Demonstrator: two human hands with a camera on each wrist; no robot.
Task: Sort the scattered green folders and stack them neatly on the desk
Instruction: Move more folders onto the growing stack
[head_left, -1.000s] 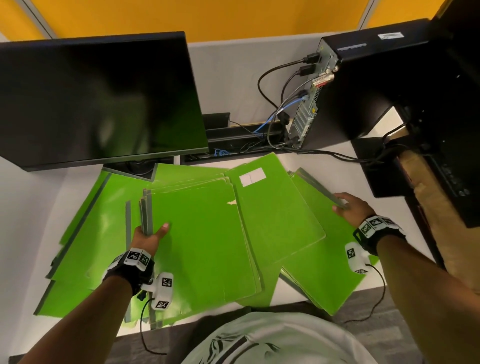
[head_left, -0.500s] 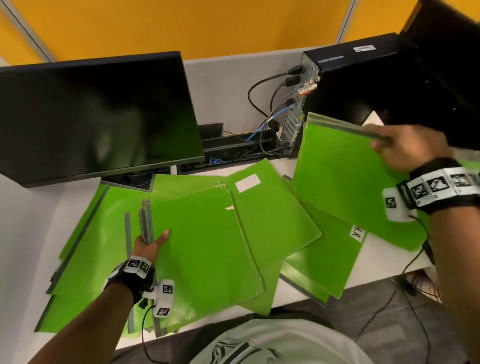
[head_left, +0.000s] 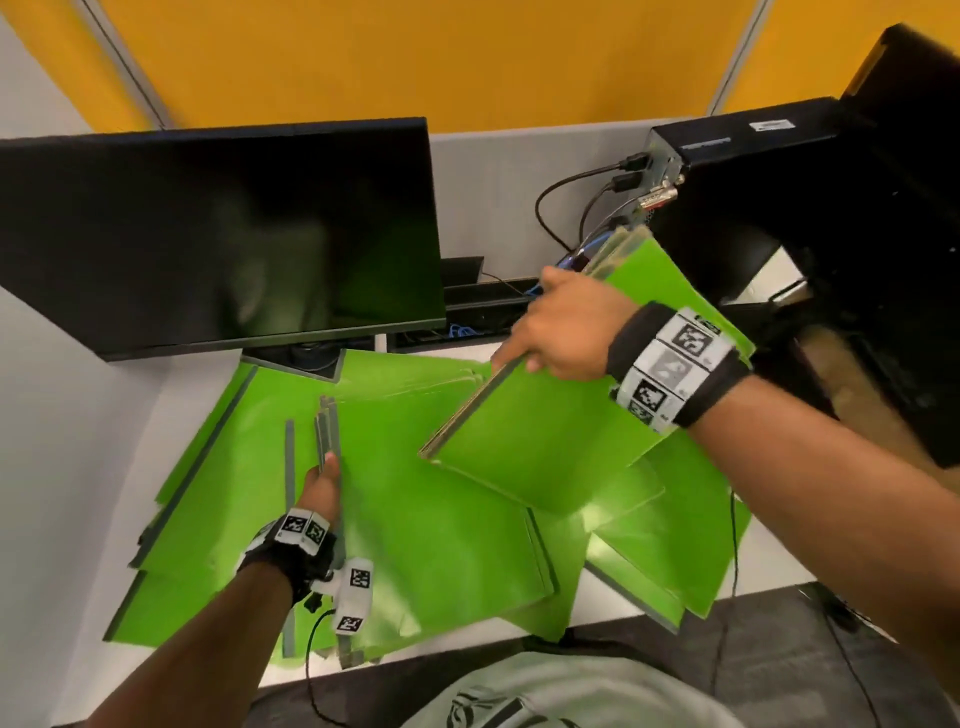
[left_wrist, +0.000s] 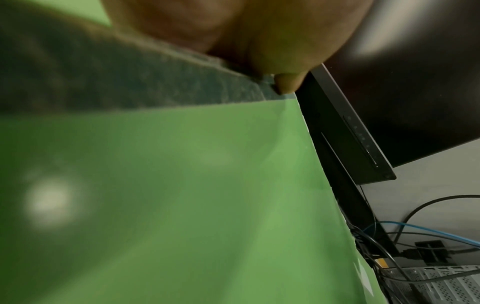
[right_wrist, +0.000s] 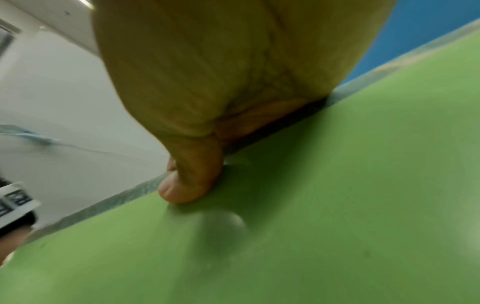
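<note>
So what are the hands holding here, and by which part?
The right hand grips a lifted green folder along its spine edge. The left hand holds the spines of the gathered folders on the desk.

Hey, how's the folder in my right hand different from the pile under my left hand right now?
The held folder is lifted off the desk and tilted; the pile of folders lies flat on the desk. The right hand pinches the held folder's grey spine edge, while the left hand grips the pile's grey spine edges. The held folder is one piece; the pile is several, fanned unevenly. Both are bright green.

No lettering is legible; the small white labels on the computer tower (head_left: 769, 156) are blurred.
</note>
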